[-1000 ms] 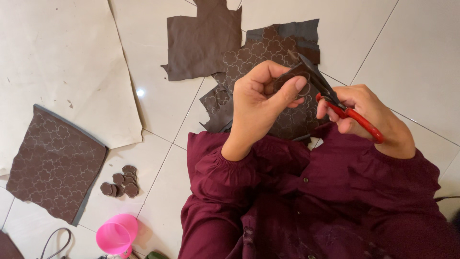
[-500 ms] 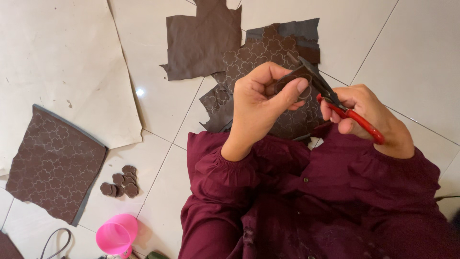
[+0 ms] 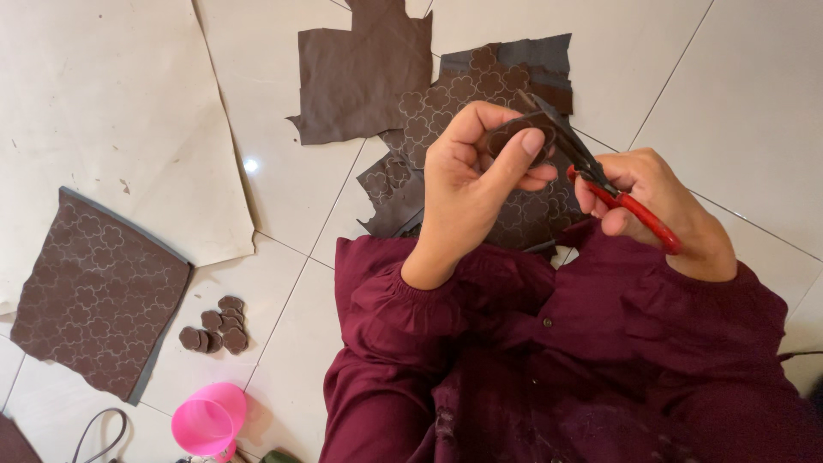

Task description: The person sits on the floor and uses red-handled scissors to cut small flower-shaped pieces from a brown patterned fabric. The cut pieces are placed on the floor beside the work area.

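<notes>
My left hand (image 3: 471,176) pinches a small brown leather piece (image 3: 507,135) between thumb and fingers, held up over my lap. My right hand (image 3: 660,210) grips red-handled scissors (image 3: 600,176), whose dark blades meet the edge of that small piece. Under both hands lies a brown leather sheet stamped with flower outlines (image 3: 480,94), with holes cut out of it. Both arms wear maroon sleeves.
A plain brown leather sheet (image 3: 364,73) lies on the white tiled floor beyond. A second patterned sheet (image 3: 94,296) rests at left on beige paper (image 3: 103,111). A small pile of cut flower shapes (image 3: 216,327) and a pink cup (image 3: 208,422) sit nearby.
My hands and the scissors have stayed almost in place; the small piece has turned slightly against the blades.
</notes>
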`<state>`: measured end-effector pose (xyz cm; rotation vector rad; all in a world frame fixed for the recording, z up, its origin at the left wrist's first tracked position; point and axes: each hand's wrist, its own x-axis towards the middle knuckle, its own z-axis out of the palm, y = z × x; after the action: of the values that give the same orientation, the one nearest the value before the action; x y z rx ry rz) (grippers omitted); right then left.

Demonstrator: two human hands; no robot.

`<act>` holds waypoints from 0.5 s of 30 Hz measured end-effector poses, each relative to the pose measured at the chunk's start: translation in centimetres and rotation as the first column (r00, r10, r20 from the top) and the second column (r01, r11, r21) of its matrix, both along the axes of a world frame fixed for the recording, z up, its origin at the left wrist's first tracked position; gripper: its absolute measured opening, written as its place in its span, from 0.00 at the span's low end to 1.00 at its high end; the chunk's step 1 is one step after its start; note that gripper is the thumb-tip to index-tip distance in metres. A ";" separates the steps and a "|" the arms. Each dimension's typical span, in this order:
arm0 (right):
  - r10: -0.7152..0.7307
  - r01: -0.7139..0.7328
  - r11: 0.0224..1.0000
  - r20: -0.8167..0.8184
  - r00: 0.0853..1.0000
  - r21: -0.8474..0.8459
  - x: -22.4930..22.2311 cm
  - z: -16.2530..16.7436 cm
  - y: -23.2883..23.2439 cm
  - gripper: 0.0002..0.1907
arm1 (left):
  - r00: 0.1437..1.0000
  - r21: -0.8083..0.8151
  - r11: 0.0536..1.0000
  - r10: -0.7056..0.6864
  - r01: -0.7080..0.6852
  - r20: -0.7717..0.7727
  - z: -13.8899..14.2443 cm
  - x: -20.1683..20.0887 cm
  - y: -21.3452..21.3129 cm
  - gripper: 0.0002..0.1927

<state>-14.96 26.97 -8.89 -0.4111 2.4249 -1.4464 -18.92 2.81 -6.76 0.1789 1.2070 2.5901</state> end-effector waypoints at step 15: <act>0.025 -0.024 0.999 -0.019 1.000 0.037 -0.1 -0.2 -0.1 0.44 | 0.998 -0.150 0.989 -0.003 -0.007 -0.066 -0.3 -0.2 -1.1 0.07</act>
<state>-15.05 26.89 -9.09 -0.4475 2.4488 -1.3921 -19.14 1.67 -7.02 0.2345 1.4195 2.5003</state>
